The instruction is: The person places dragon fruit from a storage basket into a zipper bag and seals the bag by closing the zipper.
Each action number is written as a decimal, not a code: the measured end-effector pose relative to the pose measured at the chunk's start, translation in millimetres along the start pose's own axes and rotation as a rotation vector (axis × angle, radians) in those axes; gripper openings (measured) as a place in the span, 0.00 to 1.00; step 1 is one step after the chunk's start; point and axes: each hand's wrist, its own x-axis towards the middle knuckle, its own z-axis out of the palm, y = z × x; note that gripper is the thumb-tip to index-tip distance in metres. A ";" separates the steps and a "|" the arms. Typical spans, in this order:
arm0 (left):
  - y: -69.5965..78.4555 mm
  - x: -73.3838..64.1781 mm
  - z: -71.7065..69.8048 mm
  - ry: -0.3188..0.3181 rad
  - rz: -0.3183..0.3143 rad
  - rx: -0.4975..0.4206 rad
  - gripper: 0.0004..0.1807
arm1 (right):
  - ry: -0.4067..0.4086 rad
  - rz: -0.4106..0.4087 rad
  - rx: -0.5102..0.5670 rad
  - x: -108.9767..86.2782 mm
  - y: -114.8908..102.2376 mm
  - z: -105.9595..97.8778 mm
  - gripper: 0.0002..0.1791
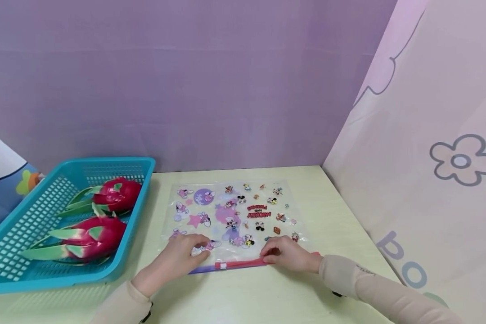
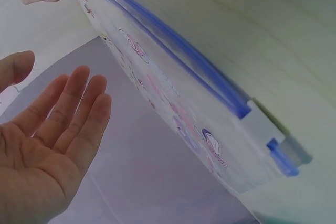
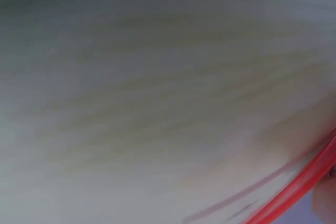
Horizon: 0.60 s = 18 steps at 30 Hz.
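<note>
Two clear zip bags lie overlapped flat on the table. The cartoon-printed bag (image 1: 281, 216) on the right has a red zip strip (image 1: 245, 262) with a white slider (image 1: 223, 266). The other, a pink-and-purple printed bag (image 1: 193, 220), has a blue zip strip (image 2: 178, 45); its white slider (image 2: 265, 125) shows in the left wrist view. My right hand (image 1: 289, 254) pinches the red strip between thumb and fingers. Over the near left part of the bags, my left hand (image 1: 178, 257) hovers with relaxed, parted fingers (image 2: 86, 114), holding nothing. The right wrist view catches only the red strip (image 3: 294, 190) and a fingertip.
At the left stands a turquoise plastic basket (image 1: 143, 193) holding two dragon fruits, one farther (image 1: 119, 195) and one nearer (image 1: 105, 236). A purple cloth wall (image 1: 227, 90) rises behind the pale table (image 1: 299, 297), and a printed cloth (image 1: 413, 180) borders its right side.
</note>
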 end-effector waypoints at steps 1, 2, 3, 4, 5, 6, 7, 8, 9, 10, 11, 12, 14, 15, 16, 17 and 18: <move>-0.1 -0.1 0.0 -0.005 -0.002 -0.004 0.14 | -0.004 0.007 -0.001 0.1 0.1 -0.1 0.05; -0.2 0.1 0.1 -0.010 -0.004 -0.008 0.14 | -0.008 0.010 -0.003 0.3 0.0 -0.3 0.05; -0.5 0.4 0.3 -0.015 -0.005 -0.011 0.14 | -0.013 0.012 -0.001 0.5 -0.1 -0.7 0.05; -0.8 -0.1 0.3 -0.018 -0.008 -0.014 0.14 | -0.019 0.015 -0.001 0.8 -0.3 -0.9 0.04; -1.0 -0.4 0.4 -0.018 -0.007 -0.017 0.14 | -0.024 0.015 -0.002 1.2 -0.5 -1.3 0.04; -1.2 -0.7 0.4 -0.021 -0.005 -0.021 0.14 | -0.028 0.018 -0.003 1.7 -0.7 -1.7 0.03; -1.3 -1.2 0.4 -0.022 -0.002 -0.025 0.14 | -0.031 0.022 -0.003 2.2 -0.6 -2.0 0.03; -1.4 -1.6 0.4 -0.021 0.003 -0.028 0.14 | -0.032 0.020 -0.005 2.7 -0.3 -2.4 0.03; -1.4 -1.9 0.5 -0.021 0.010 -0.032 0.14 | -0.033 0.023 -0.003 3.1 0.1 -2.7 0.03; -1.2 -2.3 0.4 -0.020 0.016 -0.035 0.14 | -0.032 0.022 -0.003 3.5 0.6 -3.0 0.02; -1.2 -2.5 0.6 -0.020 0.023 -0.036 0.14 | -0.030 0.005 -0.008 3.8 1.3 -3.2 0.02; -1.2 -2.8 0.6 -0.019 0.030 -0.035 0.14 | -0.029 0.002 -0.005 4.1 1.6 -3.5 0.02; -1.0 -3.3 0.8 -0.017 0.037 -0.037 0.13 | -0.027 -0.009 -0.006 4.5 1.5 -4.0 0.02; -0.9 -3.5 0.8 -0.018 0.039 -0.038 0.13 | -0.029 -0.006 -0.003 4.7 1.0 -4.3 0.02; -0.9 -3.9 0.7 -0.018 0.039 -0.038 0.13 | -0.029 -0.006 -0.002 5.0 0.5 -4.5 0.02; -1.1 -4.3 0.7 -0.020 0.040 -0.038 0.13 | -0.029 -0.005 -0.006 5.4 -0.4 -4.6 0.02; -1.1 -4.6 0.7 -0.022 0.040 -0.038 0.13 | -0.029 0.006 -0.005 5.9 -1.4 -4.6 0.02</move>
